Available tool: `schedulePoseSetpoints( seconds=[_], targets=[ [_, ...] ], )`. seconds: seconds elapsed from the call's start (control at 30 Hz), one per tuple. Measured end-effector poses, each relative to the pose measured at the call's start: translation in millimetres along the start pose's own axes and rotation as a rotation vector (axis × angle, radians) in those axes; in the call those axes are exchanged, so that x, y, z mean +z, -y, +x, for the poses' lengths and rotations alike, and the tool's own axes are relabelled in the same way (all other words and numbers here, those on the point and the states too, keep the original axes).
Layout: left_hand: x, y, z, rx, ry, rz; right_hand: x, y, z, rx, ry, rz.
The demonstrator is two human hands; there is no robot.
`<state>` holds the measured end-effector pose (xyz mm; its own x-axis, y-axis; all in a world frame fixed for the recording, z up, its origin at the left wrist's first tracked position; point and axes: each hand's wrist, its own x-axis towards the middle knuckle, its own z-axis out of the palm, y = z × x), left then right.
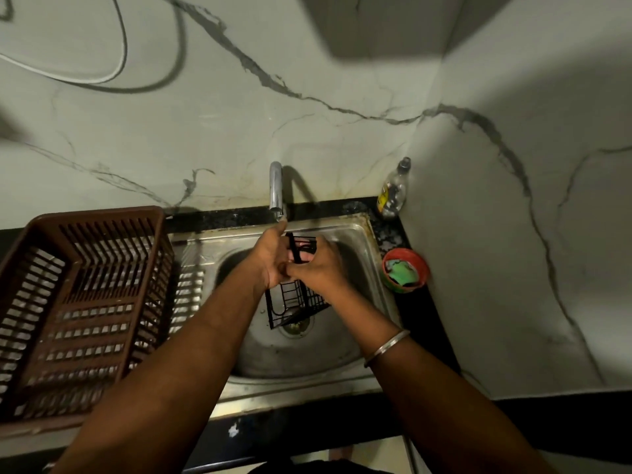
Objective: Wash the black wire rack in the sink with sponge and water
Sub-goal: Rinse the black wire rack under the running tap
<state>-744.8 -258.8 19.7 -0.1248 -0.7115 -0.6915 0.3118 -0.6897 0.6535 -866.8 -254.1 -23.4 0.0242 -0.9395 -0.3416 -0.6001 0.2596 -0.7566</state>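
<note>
- Black wire rack [295, 304], a thin grid, stands upright in the steel sink [363, 236], its middle hidden behind both hands.
- Right hand [319, 268] curls round the wires; left hand [272, 258] grip unclear.

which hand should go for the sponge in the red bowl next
Right. The right hand is on the side of the red bowl holding the green sponge, beside the sink. The left hand would have to cross the black wire rack, and looks able to steady it.
</note>
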Motion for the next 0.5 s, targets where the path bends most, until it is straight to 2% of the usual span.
schedulePoseSetpoints(
  seconds=[0.2, 0.3, 0.4, 0.5],
  targets=[
    [-9, -5, -9, 0.045, -0.001, 0.184, -17, 0, -5, -0.03, -0.052, 0.111],
    [-31, -2, -12, 0.131, -0.198, 0.294, -30, -7, -6, 0.029, -0.05, 0.2],
    [-59, 11, -13, 0.283, -0.442, 0.291, -45, -20, -2, 0.148, -0.01, 0.377],
    [-88, 27, -2, 0.396, -0.647, 0.498, -57, -32, -2, 0.249, 0.024, 0.573]
  ],
)
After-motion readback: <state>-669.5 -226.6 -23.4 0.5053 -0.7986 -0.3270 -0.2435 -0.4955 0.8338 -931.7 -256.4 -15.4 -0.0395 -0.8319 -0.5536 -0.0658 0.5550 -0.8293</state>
